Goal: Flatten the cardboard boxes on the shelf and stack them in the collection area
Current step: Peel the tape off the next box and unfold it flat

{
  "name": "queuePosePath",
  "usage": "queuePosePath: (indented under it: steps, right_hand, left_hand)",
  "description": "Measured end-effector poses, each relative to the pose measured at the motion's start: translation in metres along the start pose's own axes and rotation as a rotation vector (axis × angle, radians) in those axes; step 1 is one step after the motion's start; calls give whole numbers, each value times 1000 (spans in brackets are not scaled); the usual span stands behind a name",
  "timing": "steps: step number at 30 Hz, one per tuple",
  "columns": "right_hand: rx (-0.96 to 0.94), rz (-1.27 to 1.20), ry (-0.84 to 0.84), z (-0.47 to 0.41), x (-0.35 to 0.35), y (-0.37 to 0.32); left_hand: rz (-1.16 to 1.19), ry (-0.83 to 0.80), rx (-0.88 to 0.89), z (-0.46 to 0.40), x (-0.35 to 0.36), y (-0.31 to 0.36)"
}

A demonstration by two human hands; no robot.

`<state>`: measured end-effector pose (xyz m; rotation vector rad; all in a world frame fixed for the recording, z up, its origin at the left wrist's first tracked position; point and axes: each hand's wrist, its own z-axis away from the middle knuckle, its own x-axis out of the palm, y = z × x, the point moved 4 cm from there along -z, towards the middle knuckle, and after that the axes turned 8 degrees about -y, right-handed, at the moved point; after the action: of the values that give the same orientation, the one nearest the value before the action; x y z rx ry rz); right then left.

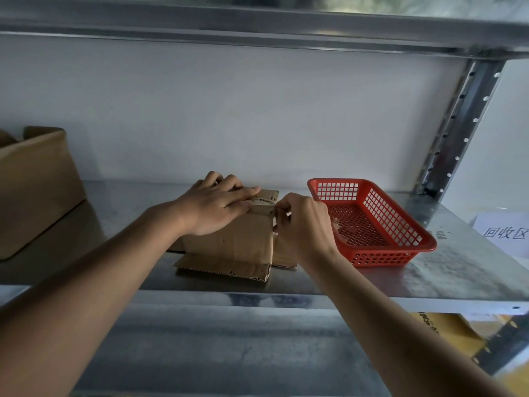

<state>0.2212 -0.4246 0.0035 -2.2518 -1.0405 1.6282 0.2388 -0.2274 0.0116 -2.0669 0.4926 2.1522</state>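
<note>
Nearest the camera: 2 bare forearms reaching up and forward from the lower corners, over the front lip of a galvanised metal shelf [357, 285].

Just past the lip, at the middle of the shelf: a small brown cardboard box [237, 242], partly collapsed, lying low on the metal. Plain kraft surface, scuffed, with a small dent on the top panel. 1 flap splayed flat toward the front, its cut edge showing the corrugated fluting; another flap peeking out at the right under the wrist. At the far end, 2 short flaps folded over, ragged fluting exposed between them. No print readable on it.

Left hand [217, 204] laid palm-down on the far left part of the box, fingers straight and spread, pressing the top panel. Right hand [300, 222] at the box's right edge, fingers curled, pinching the edge of the cardboard near the far corner; exact grip partly hidden by the knuckles.

Just right of the box, touching or nearly touching the right hand: a red plastic mesh basket [400, 224], shallow, with some pale scraps inside.

At the right edge of the shelf: a white paper sign [503, 233] printed "回收区".

Far left: a taller cardboard box [37, 190], upright, flaps open.

Behind everything: a white wall [243, 110], a perforated steel upright [455, 130], and an upper shelf [257, 27] overhead.
</note>
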Motion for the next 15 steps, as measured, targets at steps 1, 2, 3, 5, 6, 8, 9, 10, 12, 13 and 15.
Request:
queuePosePath:
  steps: [1, 2, 3, 5, 6, 8, 9, 10, 12, 13, 15]
  right_hand:
    - [-11, 36, -8, -1, 0, -2]
    - [-23, 62, -21, -2, 0, -3]
    - [-39, 76, -37, -3, 0, -3]
    - [-84, 102, -76, -4, 0, -2]
    - [-106, 131, -98, -4, -1, -1]
    - [-128, 184, -119, -5, -3, 3]
    - [-125, 177, -112, -6, -3, 5]
    - [-108, 138, -101, -7, -4, 7]
    - [-33, -17, -99, -8, -4, 11]
    - [5, -111, -97, -8, -3, 14]
    - [59, -295, -77, -3, -2, 19]
  left_hand:
    - [-2, 0, 2, 0, 0, 0]
    - [-2, -1, 4, -1, 0, -1]
    - [1, -1, 6, -1, 0, -1]
    - [22, -1, 10, -1, 0, -2]
    - [38, -2, 13, 0, 0, -2]
    - [61, -5, 18, 1, 0, -3]
    - [68, -7, 19, 2, 0, -3]
    - [71, -5, 18, 2, 0, -4]
    - [71, 2, 15, 2, -1, -4]
    - [70, 4, 16, 2, -1, -4]
    - [73, 3, 21, 1, 0, -5]
